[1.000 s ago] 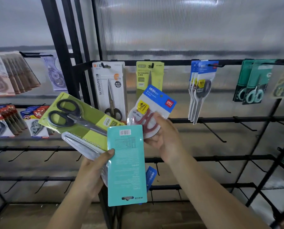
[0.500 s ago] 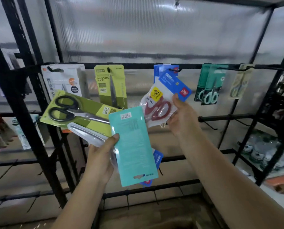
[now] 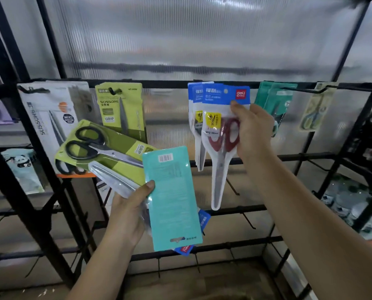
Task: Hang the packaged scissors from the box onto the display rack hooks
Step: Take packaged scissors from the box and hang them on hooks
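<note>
Red-handled scissors pack (image 3: 220, 135) with blue header hangs upright, blades down, against matching packs (image 3: 194, 118) on the top rail (image 3: 165, 83).

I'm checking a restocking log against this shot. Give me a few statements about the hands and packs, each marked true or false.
1. The right hand holds a red scissors pack. True.
2. The left hand is empty. False: it holds several packs, a teal pack in front.
3. The teal pack shows its barcode side. True.
4. Green packs hang right of the blue packs. False: they hang left.
</note>
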A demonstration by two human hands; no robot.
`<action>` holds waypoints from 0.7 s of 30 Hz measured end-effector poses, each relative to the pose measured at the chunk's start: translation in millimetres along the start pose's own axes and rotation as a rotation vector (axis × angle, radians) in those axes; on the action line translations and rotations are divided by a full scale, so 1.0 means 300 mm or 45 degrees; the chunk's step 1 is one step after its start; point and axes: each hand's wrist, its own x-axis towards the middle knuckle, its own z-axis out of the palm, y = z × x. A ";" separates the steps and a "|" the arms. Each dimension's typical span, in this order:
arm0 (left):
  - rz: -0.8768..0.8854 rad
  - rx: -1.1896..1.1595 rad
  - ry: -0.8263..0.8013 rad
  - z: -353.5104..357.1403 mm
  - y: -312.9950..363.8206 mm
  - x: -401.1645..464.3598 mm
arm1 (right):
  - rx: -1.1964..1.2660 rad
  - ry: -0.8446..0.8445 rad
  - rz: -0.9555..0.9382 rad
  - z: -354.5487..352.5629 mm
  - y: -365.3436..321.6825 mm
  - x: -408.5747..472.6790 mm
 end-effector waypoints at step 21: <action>0.074 0.034 0.158 -0.005 -0.018 0.005 | -0.040 0.062 0.204 0.078 0.141 0.047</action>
